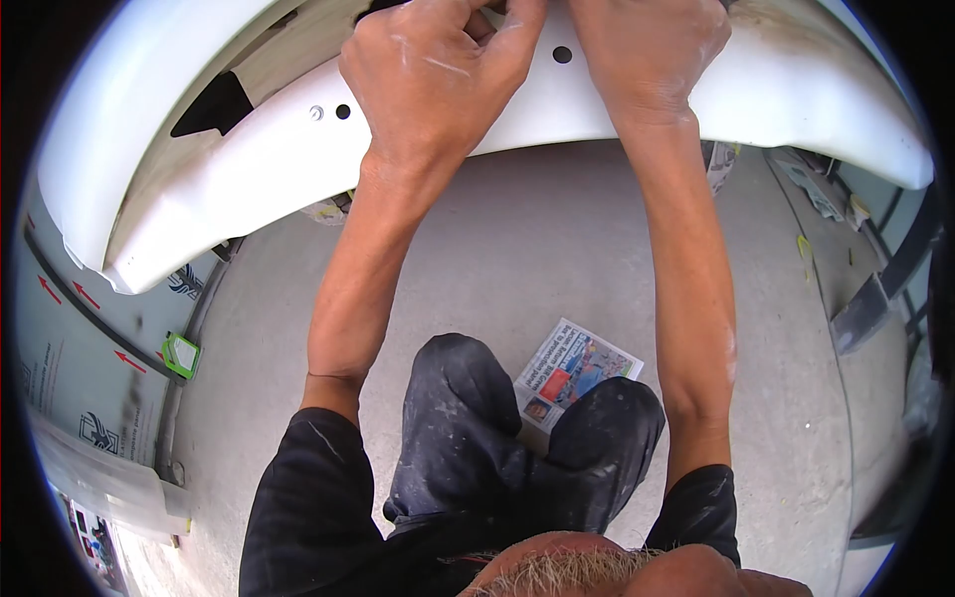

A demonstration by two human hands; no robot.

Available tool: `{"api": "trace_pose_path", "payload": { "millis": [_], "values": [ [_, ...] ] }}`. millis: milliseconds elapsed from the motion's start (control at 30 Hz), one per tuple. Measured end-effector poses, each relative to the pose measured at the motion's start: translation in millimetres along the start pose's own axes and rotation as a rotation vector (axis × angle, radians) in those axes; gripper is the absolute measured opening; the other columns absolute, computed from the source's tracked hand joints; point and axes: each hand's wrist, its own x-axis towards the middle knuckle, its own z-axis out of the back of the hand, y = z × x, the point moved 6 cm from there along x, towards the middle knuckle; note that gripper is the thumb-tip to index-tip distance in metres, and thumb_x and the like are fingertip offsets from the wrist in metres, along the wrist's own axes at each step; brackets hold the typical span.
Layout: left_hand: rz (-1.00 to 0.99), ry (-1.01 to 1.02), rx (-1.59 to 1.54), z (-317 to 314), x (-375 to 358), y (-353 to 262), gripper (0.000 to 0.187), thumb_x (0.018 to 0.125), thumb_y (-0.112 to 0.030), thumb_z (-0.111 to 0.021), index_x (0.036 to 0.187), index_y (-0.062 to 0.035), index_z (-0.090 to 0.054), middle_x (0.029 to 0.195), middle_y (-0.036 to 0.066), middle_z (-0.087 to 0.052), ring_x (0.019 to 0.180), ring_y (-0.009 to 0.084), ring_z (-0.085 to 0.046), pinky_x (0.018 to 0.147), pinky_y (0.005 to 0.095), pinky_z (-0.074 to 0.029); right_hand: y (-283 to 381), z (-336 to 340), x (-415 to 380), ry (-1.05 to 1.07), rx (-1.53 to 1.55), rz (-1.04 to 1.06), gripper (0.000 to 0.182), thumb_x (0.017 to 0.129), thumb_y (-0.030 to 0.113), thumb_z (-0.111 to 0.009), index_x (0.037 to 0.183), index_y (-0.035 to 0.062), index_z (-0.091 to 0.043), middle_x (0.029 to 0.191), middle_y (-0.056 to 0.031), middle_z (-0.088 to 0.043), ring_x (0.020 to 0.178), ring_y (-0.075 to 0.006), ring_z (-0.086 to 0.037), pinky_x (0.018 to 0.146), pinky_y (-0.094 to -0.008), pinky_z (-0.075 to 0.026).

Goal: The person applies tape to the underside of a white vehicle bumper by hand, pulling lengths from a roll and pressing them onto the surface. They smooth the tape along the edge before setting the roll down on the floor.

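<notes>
A large white curved panel (269,159), which looks like a vehicle bumper, spans the top of the view, with round holes and a small bolt-like piece (316,113) on its left part. Over its upper middle is my left hand (433,75), fingers bent and pressed together; whatever lies between them is hidden at the top edge. My right hand (652,55) rests against the panel to the right of a round hole, its fingertips out of frame. White dust marks both hands.
A newspaper (582,368) lies on the grey concrete floor (517,249) between my knees. Printed sheeting with red arrows (90,348) and a green object (180,355) are at the left. A dark metal stand (875,308) is at the right.
</notes>
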Motion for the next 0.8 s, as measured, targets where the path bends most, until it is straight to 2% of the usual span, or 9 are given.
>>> {"api": "trace_pose_path", "payload": {
  "millis": [133, 333, 433, 533, 633, 733, 800],
  "values": [
    [0.001, 0.017, -0.031, -0.7, -0.6, 3.4, 0.024, 0.087, -0.012, -0.076, 0.069, 0.0012, -0.067, 0.051, 0.012, -0.056, 0.040, 0.0156, -0.052, 0.043, 0.0320, -0.038, 2.4, -2.2, -1.2, -0.035, -0.030, 0.047, 0.010, 0.083, 0.013, -0.079, 0.083, 0.0039, -0.076, 0.072, -0.0154, -0.070, 0.061, -0.0326, -0.069, 0.058, -0.0398, -0.052],
    [0.002, -0.020, -0.099, -5.8, -1.2, 8.0, 0.024, 0.089, -0.009, -0.073, 0.070, 0.0036, -0.066, 0.053, 0.013, -0.056, 0.042, 0.0161, -0.051, 0.044, 0.0317, -0.038, 5.6, -2.1, 0.9, -0.028, -0.003, -0.070, 0.010, 0.083, 0.014, -0.080, 0.082, 0.0037, -0.077, 0.071, -0.0148, -0.071, 0.060, -0.0314, -0.069, 0.058, -0.0384, -0.052],
    [0.028, 0.004, -0.223, -5.9, -0.6, 12.9, 0.025, 0.089, -0.007, -0.071, 0.070, 0.0051, -0.064, 0.052, 0.010, -0.055, 0.044, 0.0120, -0.049, 0.045, 0.0298, -0.037, -8.7, -14.5, -6.3, -0.140, 0.229, -0.116, 0.011, 0.082, 0.012, -0.080, 0.082, 0.0021, -0.078, 0.071, -0.0144, -0.073, 0.058, -0.0279, -0.070, 0.057, -0.0361, -0.051],
    [0.221, 0.083, -0.410, -2.4, -1.5, 1.3, 0.028, 0.092, -0.006, -0.069, 0.067, 0.0050, -0.062, 0.052, 0.002, -0.054, 0.047, 0.0058, -0.045, 0.045, 0.0274, -0.033, 4.2, -5.0, -1.3, -0.037, 0.130, -0.213, 0.012, 0.083, 0.012, -0.079, 0.082, 0.0003, -0.078, 0.071, -0.0147, -0.073, 0.055, -0.0236, -0.070, 0.056, -0.0341, -0.051],
    [0.379, 0.076, -0.688, -7.5, -2.3, -1.4, 0.033, 0.094, -0.005, -0.067, 0.064, 0.0031, -0.059, 0.054, -0.004, -0.050, 0.052, 0.0013, -0.041, 0.045, 0.0255, -0.029, -1.0, -7.4, -3.1, -0.079, 0.224, -0.233, 0.014, 0.083, 0.013, -0.080, 0.080, -0.0009, -0.077, 0.068, -0.0152, -0.072, 0.052, -0.0208, -0.068, 0.054, -0.0334, -0.049],
    [0.394, 0.057, -0.658, -11.4, -5.1, -0.5, 0.036, 0.096, -0.006, -0.066, 0.062, 0.0011, -0.056, 0.055, -0.007, -0.048, 0.053, 0.0005, -0.037, 0.046, 0.0249, -0.025, -2.9, -6.6, -2.3, -0.087, 0.219, -0.209, 0.015, 0.084, 0.013, -0.080, 0.079, -0.0012, -0.077, 0.066, -0.0149, -0.072, 0.050, -0.0191, -0.066, 0.052, -0.0331, -0.048],
    [0.414, 0.038, -0.651, -19.9, -11.2, 7.6, 0.037, 0.097, -0.006, -0.066, 0.062, -0.0004, -0.054, 0.056, -0.008, -0.046, 0.054, 0.0004, -0.036, 0.047, 0.0245, -0.024, -3.8, -5.6, -1.4, -0.054, 0.284, -0.315, 0.015, 0.084, 0.012, -0.080, 0.079, -0.0020, -0.076, 0.064, -0.0135, -0.071, 0.049, -0.0169, -0.063, 0.051, -0.0324, -0.047]
  ]
}}
